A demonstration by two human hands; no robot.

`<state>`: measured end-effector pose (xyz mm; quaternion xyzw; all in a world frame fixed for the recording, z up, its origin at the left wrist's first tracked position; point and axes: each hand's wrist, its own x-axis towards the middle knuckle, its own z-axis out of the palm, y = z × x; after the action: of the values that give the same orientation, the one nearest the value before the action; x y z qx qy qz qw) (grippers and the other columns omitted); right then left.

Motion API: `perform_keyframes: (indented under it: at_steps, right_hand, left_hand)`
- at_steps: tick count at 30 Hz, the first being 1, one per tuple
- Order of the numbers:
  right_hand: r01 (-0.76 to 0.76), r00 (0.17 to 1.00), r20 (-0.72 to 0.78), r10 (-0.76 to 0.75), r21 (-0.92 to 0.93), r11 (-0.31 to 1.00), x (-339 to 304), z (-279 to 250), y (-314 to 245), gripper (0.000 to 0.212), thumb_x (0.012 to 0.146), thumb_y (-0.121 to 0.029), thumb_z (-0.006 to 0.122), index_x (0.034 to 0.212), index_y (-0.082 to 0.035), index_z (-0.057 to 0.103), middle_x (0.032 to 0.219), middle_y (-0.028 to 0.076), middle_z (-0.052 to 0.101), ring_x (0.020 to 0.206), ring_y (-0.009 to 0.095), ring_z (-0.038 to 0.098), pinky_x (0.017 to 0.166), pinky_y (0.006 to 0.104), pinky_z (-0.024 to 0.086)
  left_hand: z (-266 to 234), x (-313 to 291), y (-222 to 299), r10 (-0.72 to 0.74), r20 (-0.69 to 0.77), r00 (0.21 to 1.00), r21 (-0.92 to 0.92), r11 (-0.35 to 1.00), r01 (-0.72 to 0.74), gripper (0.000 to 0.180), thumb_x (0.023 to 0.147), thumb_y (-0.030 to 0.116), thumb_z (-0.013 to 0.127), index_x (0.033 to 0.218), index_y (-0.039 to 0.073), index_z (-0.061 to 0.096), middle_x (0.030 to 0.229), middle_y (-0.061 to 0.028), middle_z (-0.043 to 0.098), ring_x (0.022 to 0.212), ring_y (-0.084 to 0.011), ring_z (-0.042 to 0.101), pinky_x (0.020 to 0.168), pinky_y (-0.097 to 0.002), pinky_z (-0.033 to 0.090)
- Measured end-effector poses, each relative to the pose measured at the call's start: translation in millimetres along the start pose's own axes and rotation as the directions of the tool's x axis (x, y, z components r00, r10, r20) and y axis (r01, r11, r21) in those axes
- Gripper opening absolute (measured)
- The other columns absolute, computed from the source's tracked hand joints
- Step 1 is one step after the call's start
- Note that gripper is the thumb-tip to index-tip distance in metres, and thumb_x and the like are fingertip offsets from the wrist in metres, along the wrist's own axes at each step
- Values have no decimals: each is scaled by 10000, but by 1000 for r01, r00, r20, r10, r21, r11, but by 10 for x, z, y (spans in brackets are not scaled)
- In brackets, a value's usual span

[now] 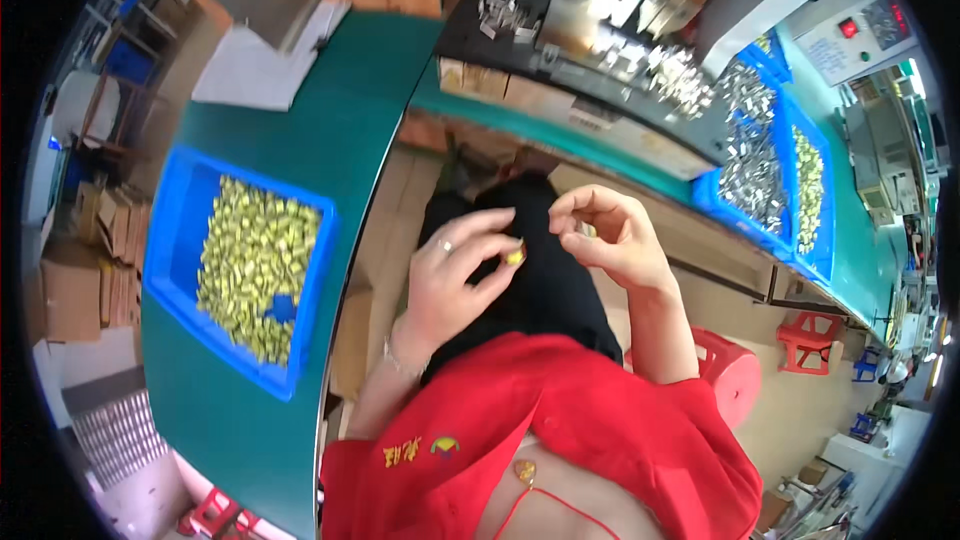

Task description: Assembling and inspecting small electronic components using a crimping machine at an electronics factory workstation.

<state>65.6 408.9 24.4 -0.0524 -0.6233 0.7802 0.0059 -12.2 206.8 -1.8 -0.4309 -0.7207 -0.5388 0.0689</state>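
Note:
Above my lap, my left hand pinches a small yellow-green piece between thumb and fingers. My right hand is level with it, a short gap away. Its thumb and fingers are closed around a small pale piece, mostly hidden by the fingers, whose kind I cannot make out. To the left, a blue tray holds many small yellow-green pieces of similar colour, with a bit of its bottom showing near one corner.
A green bench runs along my left, with white papers at its far end. Ahead stands a dark worktop with loose shiny metal parts. Blue trays of silver parts and yellow-green pieces sit at right, near red stools.

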Motion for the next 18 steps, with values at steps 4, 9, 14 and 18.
perform_keyframes:
  at_steps: [4, 9, 14, 18]
  right_hand:
    - [51, 996, 79, -30, -275, 960, -97, 150, 85, 319, 738, -56, 789, 1022, -20, 647, 821, -27, 556, 607, 4, 421, 526, 176, 337]
    - [144, 989, 90, -118, -393, 908, -101, 169, 128, 249, 756, -56, 778, 980, -19, 674, 740, -21, 530, 593, 15, 408, 514, 189, 327]
    - [254, 963, 24, -268, -404, 879, -31, 74, 77, 215, 757, -36, 767, 960, -27, 697, 718, -21, 525, 604, 32, 419, 522, 195, 322]
    - [406, 737, -189, -649, -644, 649, 246, -325, -152, 260, 715, 7, 762, 965, -40, 707, 701, -18, 517, 605, 51, 422, 537, 206, 319]
  left_hand:
    - [12, 5, 18, 18, 37, 999, -3, 1000, -18, 225, 672, -6, 755, 871, 45, 662, 1105, -116, 640, 965, -264, 639, 788, -336, 519]
    - [44, 8, 31, 198, 77, 977, 110, 972, -205, 303, 669, 15, 745, 952, 59, 647, 1124, -88, 628, 946, -269, 637, 757, -337, 542]
    - [-198, -57, 160, 50, 21, 999, 168, 984, -53, 492, 695, 40, 796, 1134, -19, 584, 1206, -207, 584, 1060, -346, 601, 887, -393, 495]
    - [-714, -231, 230, -41, -210, 977, 505, 851, 144, 466, 739, -50, 712, 1185, -38, 578, 1203, -187, 588, 1073, -313, 588, 923, -376, 471]
